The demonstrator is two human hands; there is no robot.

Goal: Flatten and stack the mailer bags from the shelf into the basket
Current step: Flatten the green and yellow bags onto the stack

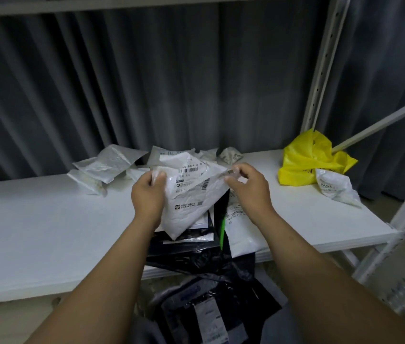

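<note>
A white mailer bag (191,194) is held up over the middle of the shelf (47,232), just above a heap of black and white mailers (196,244) that spills over the front edge. Its upper left corner is gripped by the left hand (148,192), the fingers curled round the edge. Its upper right corner is pinched between thumb and fingertips of the right hand (248,187). The bag hangs creased, with its lower point drooping toward the heap.

The step in hand is judged to be the flattening. It is best done by drawing the two corners apart until the top edge is taut, so that the folds are pulled out. The bag can then be laid flat and smoothed from the middle outward, so that trapped air is driven out. The thin film should not be tugged sharply, as it could be torn or slip from the pinch.

More black mailers (203,311) are seen below the shelf edge; whether the basket lies under them cannot be told. Other bags are left on the shelf: crumpled white bags (107,165) at the back left, a yellow bag (313,160) and a white bag (335,184) at the right.
</note>
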